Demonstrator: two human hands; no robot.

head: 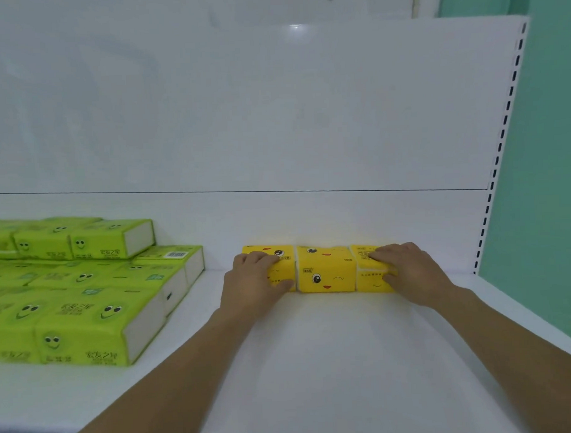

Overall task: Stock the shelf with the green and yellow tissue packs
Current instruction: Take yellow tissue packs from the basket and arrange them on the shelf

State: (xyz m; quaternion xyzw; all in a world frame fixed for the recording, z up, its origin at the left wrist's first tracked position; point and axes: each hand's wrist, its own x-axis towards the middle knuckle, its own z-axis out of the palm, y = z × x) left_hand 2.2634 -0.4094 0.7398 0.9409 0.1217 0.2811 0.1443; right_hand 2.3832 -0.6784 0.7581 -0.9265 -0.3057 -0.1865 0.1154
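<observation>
My left hand (254,275) and right hand (406,270) clamp the two ends of the yellow packs (326,268), three in a row, fingers over the tops and thumbs on the fronts. The row appears to rest on the shelf (315,361), close before the back panel (274,119). Left of the row, apart, the green packs (86,288) lie stacked. I judge green largely stocked and yellow barely begun. A slotted upright (501,137) stands right of the row, and I see no obstacle.
</observation>
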